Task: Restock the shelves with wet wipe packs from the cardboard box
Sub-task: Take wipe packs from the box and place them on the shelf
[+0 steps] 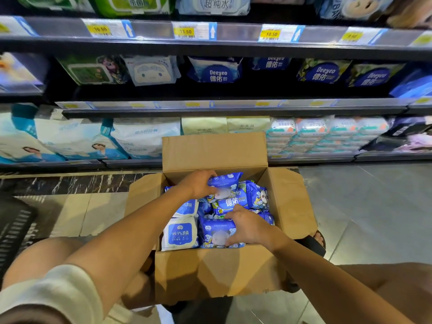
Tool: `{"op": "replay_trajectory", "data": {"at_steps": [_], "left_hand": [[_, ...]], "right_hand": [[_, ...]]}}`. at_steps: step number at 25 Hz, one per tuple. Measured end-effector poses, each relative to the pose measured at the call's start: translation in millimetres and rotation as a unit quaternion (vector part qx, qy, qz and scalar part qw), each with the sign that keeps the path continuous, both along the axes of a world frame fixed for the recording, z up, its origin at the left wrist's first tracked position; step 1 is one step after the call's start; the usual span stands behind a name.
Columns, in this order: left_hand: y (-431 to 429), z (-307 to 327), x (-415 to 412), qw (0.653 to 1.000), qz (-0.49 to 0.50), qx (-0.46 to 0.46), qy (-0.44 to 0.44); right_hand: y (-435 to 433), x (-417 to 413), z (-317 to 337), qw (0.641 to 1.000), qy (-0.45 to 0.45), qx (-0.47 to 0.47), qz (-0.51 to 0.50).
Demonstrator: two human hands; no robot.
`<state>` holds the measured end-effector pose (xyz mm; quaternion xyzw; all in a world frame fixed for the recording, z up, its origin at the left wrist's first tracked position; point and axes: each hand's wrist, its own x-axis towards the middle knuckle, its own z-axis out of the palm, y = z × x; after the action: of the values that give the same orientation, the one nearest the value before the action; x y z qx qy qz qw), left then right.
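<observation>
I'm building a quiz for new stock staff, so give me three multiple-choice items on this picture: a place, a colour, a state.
1. On which side of the cardboard box do the white packs lie? A. right B. left C. far end
2. What colour is the far pack that the left hand grips? A. green B. red C. blue
3. What does the right hand do? A. grips the near blue pack B. hangs idle C. touches a shelf
Key: 1 B, both lie along the left wall; 2 C, its wrapper is blue; 3 A, fingers and thumb curl round that pack.
</observation>
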<state>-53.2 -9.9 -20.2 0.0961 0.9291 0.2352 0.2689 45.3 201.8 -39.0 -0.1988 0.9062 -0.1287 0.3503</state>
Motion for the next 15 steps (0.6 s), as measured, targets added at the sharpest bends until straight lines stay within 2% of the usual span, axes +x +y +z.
{"op": "replay_trajectory", "data": {"at_steps": [8,15], "left_hand": [[-33,62,9,0.996,0.059,0.061,0.042],[-60,123,27,0.975,0.133,0.138,0.115]], "right_hand": [[3,9,28,0.997,0.008,-0.041,-0.065],[11,-4,99,0.987,0.072,-0.080,-0.115]]}}
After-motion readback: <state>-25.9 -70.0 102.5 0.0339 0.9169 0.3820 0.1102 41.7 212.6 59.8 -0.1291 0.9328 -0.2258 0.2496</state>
